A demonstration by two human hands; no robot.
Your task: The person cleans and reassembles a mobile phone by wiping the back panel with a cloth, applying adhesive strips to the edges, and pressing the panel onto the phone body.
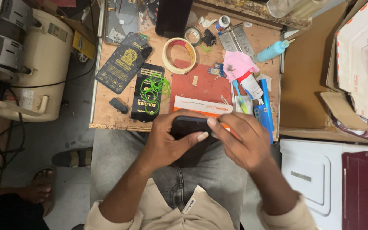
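A dark phone (189, 125) is gripped by both my hands just in front of the near edge of a small wooden workbench (107, 111), above my lap. My left hand (167, 142) wraps around its left end with the thumb across the underside. My right hand (240, 139) covers its right end, fingers curled over the top. Behind the phone lies a white and orange flat box (202, 106) on a red mat (205, 85). Most of the phone is hidden by my fingers.
On the bench: two black flat packets (123, 62), green rubber bands (153, 88), a tape roll (179, 55), a pink cloth (237, 64), a glue tube (250, 85), blue tools (264, 111), a blue bottle (272, 50). A cream machine (43, 59) stands left, cardboard and white cases right. Another person's foot (35, 191) rests lower left.
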